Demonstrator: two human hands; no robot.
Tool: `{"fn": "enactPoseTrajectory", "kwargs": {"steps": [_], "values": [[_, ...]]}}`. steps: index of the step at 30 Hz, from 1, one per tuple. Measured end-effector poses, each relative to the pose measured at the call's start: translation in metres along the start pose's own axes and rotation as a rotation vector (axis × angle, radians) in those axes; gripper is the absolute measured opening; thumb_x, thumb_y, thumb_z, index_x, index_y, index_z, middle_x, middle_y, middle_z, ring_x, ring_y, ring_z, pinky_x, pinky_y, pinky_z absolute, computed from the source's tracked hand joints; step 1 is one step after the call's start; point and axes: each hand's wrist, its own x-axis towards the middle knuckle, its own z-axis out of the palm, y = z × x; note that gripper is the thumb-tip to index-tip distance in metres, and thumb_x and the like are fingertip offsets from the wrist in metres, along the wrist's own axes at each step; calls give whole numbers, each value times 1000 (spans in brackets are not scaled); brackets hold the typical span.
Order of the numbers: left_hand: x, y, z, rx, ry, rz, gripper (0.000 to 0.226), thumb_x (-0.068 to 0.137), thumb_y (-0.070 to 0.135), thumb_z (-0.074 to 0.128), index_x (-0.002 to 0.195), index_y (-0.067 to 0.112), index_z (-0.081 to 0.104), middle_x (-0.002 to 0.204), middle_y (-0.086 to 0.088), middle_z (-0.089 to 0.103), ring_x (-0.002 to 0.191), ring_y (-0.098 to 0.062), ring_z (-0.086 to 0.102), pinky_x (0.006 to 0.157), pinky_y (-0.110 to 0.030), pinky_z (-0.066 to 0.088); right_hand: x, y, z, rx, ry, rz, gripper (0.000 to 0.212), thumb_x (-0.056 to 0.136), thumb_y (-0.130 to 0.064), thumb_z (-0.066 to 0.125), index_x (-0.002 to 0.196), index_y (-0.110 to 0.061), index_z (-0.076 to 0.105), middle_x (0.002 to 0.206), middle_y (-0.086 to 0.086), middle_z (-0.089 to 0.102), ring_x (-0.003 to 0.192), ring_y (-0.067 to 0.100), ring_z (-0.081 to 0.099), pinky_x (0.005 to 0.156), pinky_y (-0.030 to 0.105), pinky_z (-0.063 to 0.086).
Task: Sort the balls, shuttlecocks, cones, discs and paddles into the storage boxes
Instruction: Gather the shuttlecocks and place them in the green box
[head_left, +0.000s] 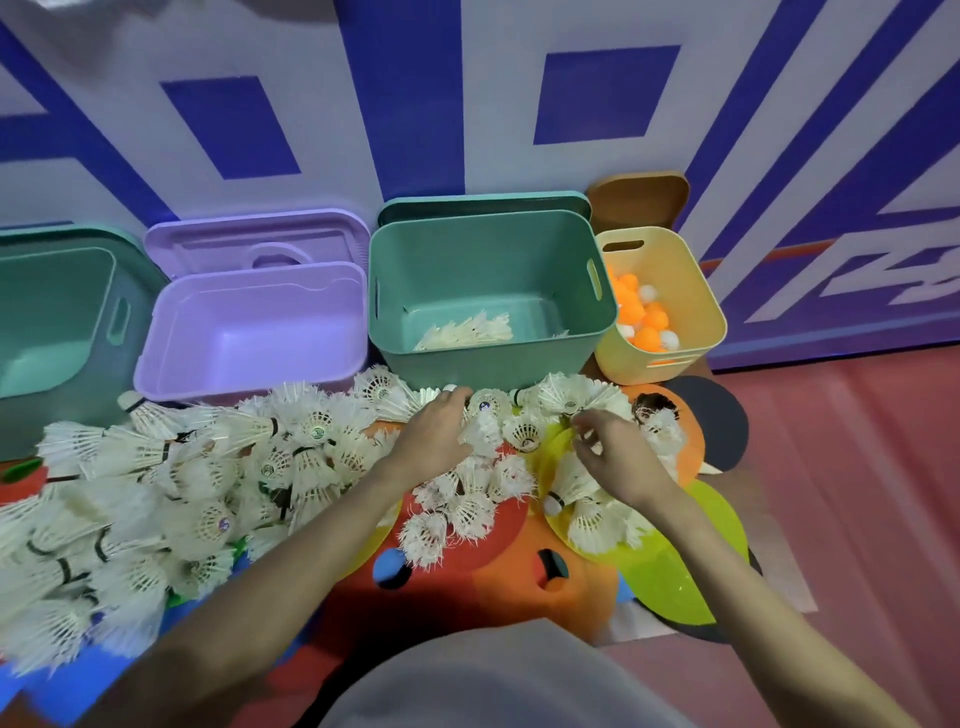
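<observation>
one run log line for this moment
stage: gathering shuttlecocks | left hand: on shuttlecock pile | right hand: pinching a shuttlecock | middle green box: few shuttlecocks | yellow box: balls

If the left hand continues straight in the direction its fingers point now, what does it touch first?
Probably the front wall of the large green plastic storage box. The left hand points away from the person, over the white feather shuttlecocks lying just before that wall. Depth is unclear.

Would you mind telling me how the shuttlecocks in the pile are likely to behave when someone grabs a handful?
The shuttlecocks are probably very light: thin white feather skirts on small corks. Those frayed feathers look fragile, so a hard squeeze may bend them. Heaped and overlapping, they will likely snag together and come up in clumps, as under the left hand.
</observation>
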Motion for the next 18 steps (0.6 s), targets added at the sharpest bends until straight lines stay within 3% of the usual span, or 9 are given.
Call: {"fn": "enactPoseTrajectory", "kwargs": {"steps": [4,7,12,18], "values": [[8,5,13,-34,-39,-74,77,81,17,74,143,9,29,130,-13,50,117,-30,52,93,-41,46,-15,13,10,-89,-127,84,40,89,-11,57,128,-1,53,123,17,60,107,32,59,84,31,44],[11,7,19,-29,-47,-67,78,79,16,76,142,7,30,127,-15,52,116,-32,53,91,-43,47,-20,17,18,-152,-169,94,44,89,-13,56,132,-4,51,123,18,60,115,33,55,91,34,45],[9,11,28,-38,25,-28,79,78,20,78,142,9,34,127,-14,57,113,-30,55,90,-40,47,-23,16,29,-142,-197,84,44,87,-12,60,129,-5,50,113,16,61,106,31,57,81,33,47],[-6,13,23,-113,245,-46,72,78,26,78,138,7,44,129,-10,55,119,-26,51,98,-33,40,-22,6,25,9,-101,97,38,88,-6,58,125,-2,52,97,13,66,90,28,62,68,28,41]]}}
